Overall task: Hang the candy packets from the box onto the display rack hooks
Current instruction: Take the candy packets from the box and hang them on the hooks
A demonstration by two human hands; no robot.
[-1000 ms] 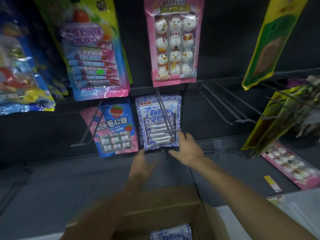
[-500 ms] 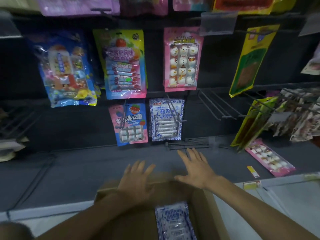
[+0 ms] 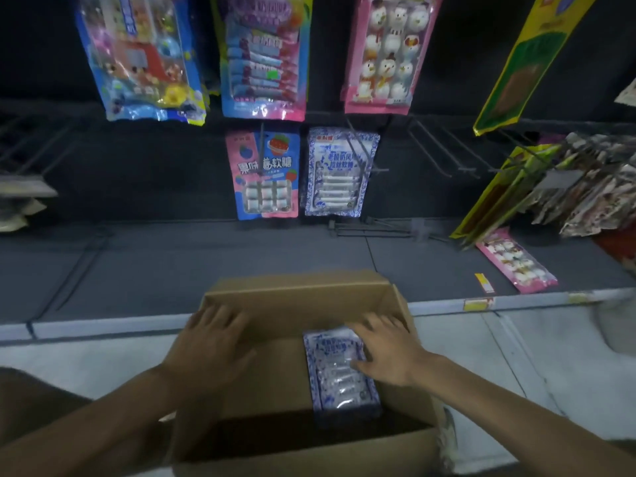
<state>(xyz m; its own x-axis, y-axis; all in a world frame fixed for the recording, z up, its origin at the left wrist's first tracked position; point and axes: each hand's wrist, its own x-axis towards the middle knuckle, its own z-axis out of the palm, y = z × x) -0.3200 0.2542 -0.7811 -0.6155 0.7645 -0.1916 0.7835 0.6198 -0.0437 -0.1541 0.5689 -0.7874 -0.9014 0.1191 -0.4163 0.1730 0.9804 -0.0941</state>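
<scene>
Open cardboard box (image 3: pixel 299 287): free room in its left half; a blue-white packet (image 3: pixel 340 373) lies along its right wall. Above, bare wire hooks (image 3: pixel 444 156) jut forward between the hung packet (image 3: pixel 339 173) and yellow packets (image 3: pixel 495 201).

A shop, candy packets (image 3: pixel 339 172) hung on rack hooks (image 3: pixel 444 151), shelf (image 3: pixel 172 263)

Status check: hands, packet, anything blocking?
Left hand open at cardboard box left side. Right hand open, flat on blue-and-white candy packet inside. Not gripped yet. Nothing covering it.
</scene>
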